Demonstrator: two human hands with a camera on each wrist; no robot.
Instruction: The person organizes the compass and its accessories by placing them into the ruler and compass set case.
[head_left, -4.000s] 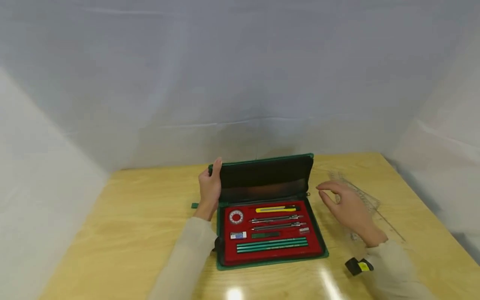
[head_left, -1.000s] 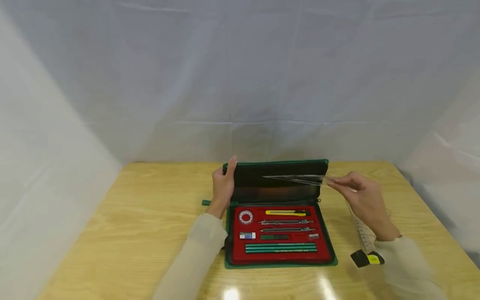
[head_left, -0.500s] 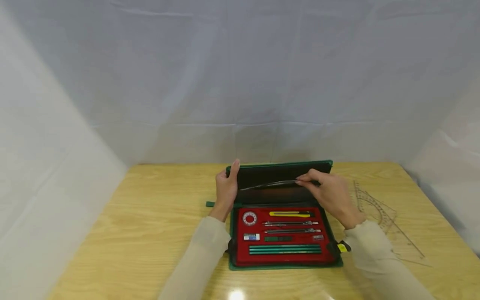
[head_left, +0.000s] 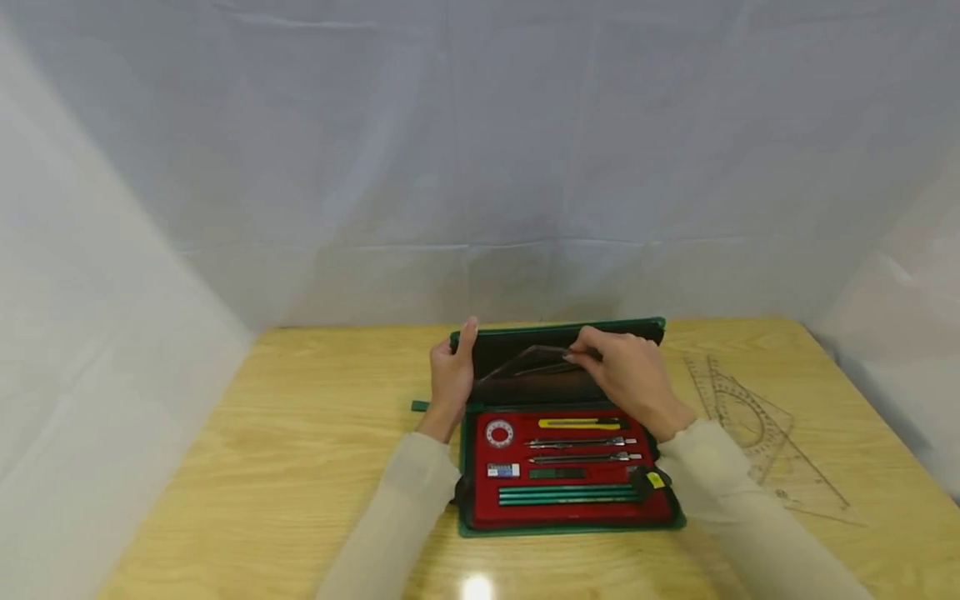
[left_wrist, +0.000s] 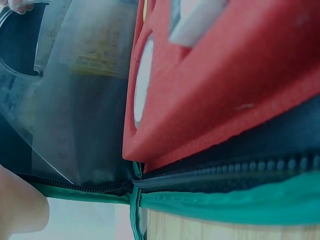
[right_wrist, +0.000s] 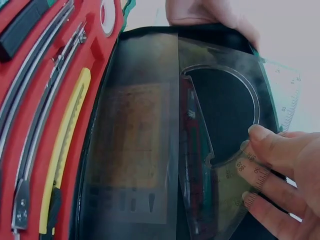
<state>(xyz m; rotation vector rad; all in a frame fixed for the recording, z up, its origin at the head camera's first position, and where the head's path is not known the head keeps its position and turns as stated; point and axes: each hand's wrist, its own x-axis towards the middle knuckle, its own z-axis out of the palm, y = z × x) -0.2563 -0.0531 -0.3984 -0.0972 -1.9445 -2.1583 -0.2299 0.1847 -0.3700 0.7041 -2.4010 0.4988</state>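
Note:
A green zip case [head_left: 570,527] lies open on the table, its red tray [head_left: 480,500] holding a yellow cutter [head_left: 579,424], compasses [head_left: 581,442] and green pencils [head_left: 570,496]. My left hand [head_left: 450,375] grips the left edge of the raised black lid [head_left: 637,333] and holds it up. My right hand [head_left: 622,379] pinches a clear protractor [head_left: 532,362] against the lid's inside. In the right wrist view the protractor [right_wrist: 220,185] lies partly behind the lid's translucent pocket [right_wrist: 135,150], with my right hand's fingers [right_wrist: 280,165] on its curved edge. The left wrist view is filled by the tray [left_wrist: 225,85] and the zip.
A clear set square [head_left: 757,433] lies flat on the wooden table [head_left: 300,433] to the right of the case. White cloth walls close in the table at the back and both sides.
My right hand lifted the clear protractor from the table at the right, carried it left and brought it to the inside of the lid. The left hand stayed on the lid.

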